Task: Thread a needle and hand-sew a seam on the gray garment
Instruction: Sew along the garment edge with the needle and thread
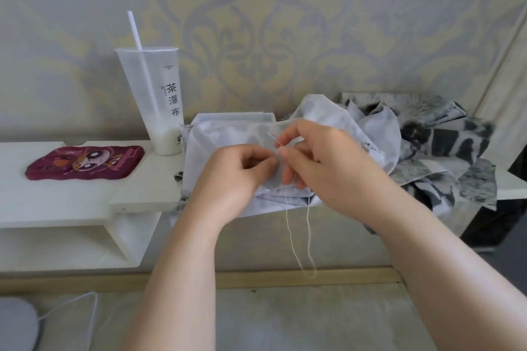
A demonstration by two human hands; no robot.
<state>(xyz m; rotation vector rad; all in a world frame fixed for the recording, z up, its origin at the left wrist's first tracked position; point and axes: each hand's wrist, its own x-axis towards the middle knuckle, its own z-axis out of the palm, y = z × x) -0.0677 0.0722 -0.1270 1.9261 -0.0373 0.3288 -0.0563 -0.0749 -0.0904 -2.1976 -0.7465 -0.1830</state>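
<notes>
The gray garment (379, 134) lies bunched on the white shelf, pale on the inside and black-patterned at the right. My left hand (236, 171) pinches a fold of its pale fabric at the middle. My right hand (322, 157) pinches a thin needle (273, 139) between thumb and forefinger, its tip pointing up and left, right beside the left fingertips. A white thread (296, 236) hangs from under my right hand in a long loop below the shelf edge.
A tall plastic cup (159, 100) with a straw and a little white drink stands left of the garment. A dark red cartoon phone case (85, 162) lies on the white shelf (57, 202) at the left. A patterned wall rises behind. A white cable (85, 305) runs on the floor.
</notes>
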